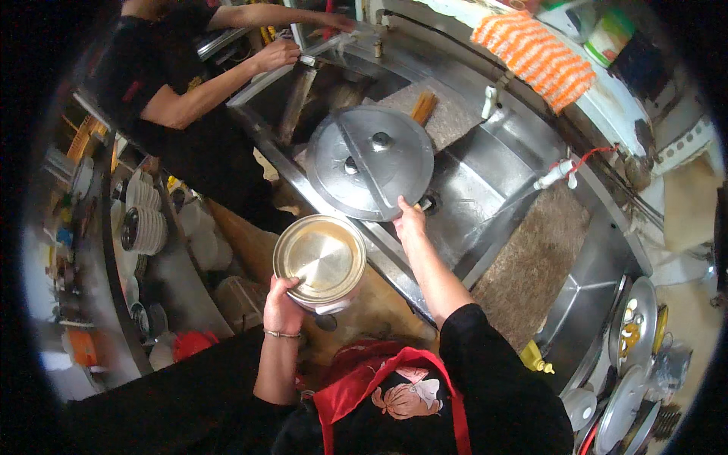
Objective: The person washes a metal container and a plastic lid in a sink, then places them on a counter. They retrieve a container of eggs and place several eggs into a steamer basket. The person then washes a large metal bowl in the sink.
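Observation:
My left hand (286, 301) grips the near rim of a round metal pot (320, 259) that has a flat metal top, its thumb lying over the edge. With my right hand (409, 219) I grip the near edge of a large round metal lid (369, 162), which has a straight seam across it and two dark knobs. The big lid lies over the steel sink unit, left of the sink basin (472, 176). The pot is in front of the sink's front edge, close to the lid. The fingers under both things are mostly hidden.
Another person (187, 96) stands at the sink's left end, arms over it. A stone-like slab (532, 267) bridges the sink on the right, near a white tap (554, 173). Stacked bowls (149, 230) fill shelves at left. Metal lids (623, 406) and a bowl of food scraps (634, 324) stand at right.

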Demonstrator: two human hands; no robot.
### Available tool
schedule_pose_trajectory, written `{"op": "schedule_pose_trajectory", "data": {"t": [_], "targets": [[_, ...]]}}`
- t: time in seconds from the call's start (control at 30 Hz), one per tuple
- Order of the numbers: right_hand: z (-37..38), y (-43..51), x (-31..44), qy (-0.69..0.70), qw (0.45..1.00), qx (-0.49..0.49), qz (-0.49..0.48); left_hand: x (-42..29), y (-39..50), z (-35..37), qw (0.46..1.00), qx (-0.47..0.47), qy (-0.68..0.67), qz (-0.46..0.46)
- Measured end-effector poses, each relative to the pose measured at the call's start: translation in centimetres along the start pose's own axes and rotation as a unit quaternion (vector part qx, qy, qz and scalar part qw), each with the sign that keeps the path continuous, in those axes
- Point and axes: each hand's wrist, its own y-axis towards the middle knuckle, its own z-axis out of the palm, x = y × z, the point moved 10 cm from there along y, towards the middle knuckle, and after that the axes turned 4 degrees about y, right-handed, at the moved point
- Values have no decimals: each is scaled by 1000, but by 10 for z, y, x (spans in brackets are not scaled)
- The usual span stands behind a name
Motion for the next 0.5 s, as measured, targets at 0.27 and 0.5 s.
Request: {"op": "schedule_pose_trajectory", "data": {"t": [0.27,0.5], "targets": [[-55,12,36,-256,965,-58,6,3,-17,57,996,42,83,-12],[-91,75,223,-261,963,-71,13,123,32,150,969,63,42,-237]]}}
